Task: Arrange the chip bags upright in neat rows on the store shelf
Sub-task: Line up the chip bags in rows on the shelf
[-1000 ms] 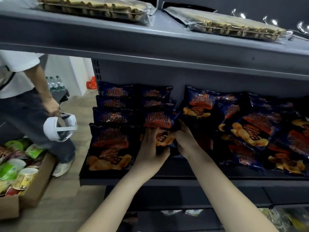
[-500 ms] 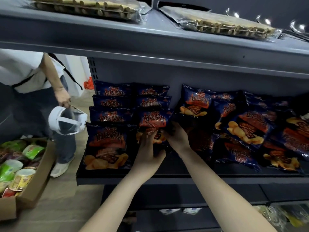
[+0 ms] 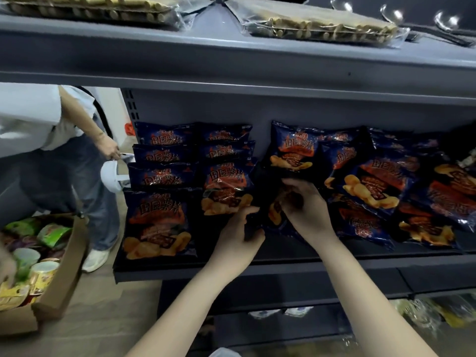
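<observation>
Left hand [image 3: 238,237], right hand [image 3: 307,210] shifted right | gripping chip bag [image 3: 274,213]; shelf lip [image 3: 334,264] near

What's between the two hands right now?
A dark chip bag, partly hidden. The left hand and the right hand both grip it. The head view shows this.

Cardboard box [image 3: 61,276] of cup snacks [image 3: 42,274], bystander [image 3: 31,119] with white headset [image 3: 110,173], wafer packs [image 3: 319,27] above.

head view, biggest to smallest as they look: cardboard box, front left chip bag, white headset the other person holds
1. cardboard box, partly out of frame
2. front left chip bag
3. white headset
</observation>
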### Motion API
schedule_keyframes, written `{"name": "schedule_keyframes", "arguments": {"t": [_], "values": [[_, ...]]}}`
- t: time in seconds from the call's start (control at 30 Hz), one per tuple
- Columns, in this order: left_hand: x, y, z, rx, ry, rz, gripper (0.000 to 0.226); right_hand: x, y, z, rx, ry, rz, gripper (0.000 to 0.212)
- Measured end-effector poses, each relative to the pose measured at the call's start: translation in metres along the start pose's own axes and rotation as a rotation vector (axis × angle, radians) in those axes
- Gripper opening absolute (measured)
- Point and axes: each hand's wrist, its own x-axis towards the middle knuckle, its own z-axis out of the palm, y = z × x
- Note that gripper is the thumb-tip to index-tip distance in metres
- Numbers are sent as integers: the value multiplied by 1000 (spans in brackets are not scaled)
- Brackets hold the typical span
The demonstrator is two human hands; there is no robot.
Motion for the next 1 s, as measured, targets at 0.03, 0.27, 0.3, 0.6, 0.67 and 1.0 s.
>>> {"name": "schedule_keyframes", "arguments": {"t": [0.03,0.27,0.3,0.6,0.67,1.0], "values": [[0,1,4,7,-31,-9,43,-5,6,-2,-94,-49,-3,44],[12,10,32,-5,-144,-75,49,-36,48,6,-627,-166,-131,66],[13,11,36,-11,-153,-77,49,-38,51,6,-624,-132,-123,66],[15,16,51,-100,-3,-24,43,-43,60,-9,-303,115,-150,51],[17,21,56,-181,112,-40,43,-39,60,-20,-208,156,-170,48],[25,63,31,-810,31,-49,108,-6,43,-77,-49,161,-753,34]]}}
